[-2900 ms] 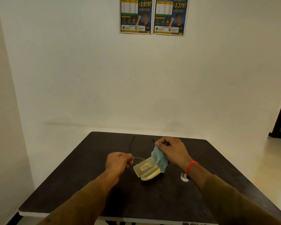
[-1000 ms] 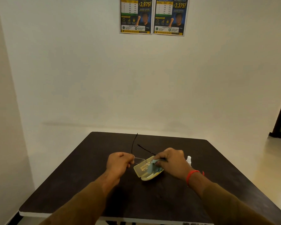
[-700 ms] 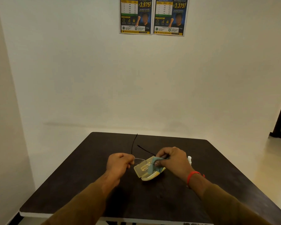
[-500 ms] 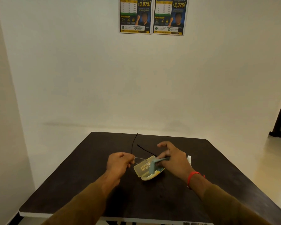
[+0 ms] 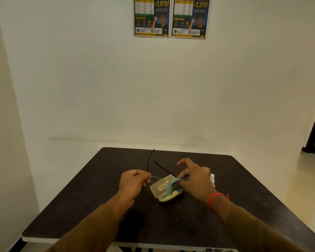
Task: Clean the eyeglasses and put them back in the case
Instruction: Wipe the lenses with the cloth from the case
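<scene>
Left hand [image 5: 133,182] pinches the eyeglasses [image 5: 153,176]; right hand [image 5: 193,179], fingers spread, drapes the cloth [image 5: 171,187] into the case [image 5: 162,190].
Open temples could snag the lid.

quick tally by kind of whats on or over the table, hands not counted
eyeglasses: 1, held by the left hand
case: 1, open
blue cloth: 1, under the right hand, draped into the case
small white bottle: 1, mostly hidden behind the right hand
total: 4
</scene>
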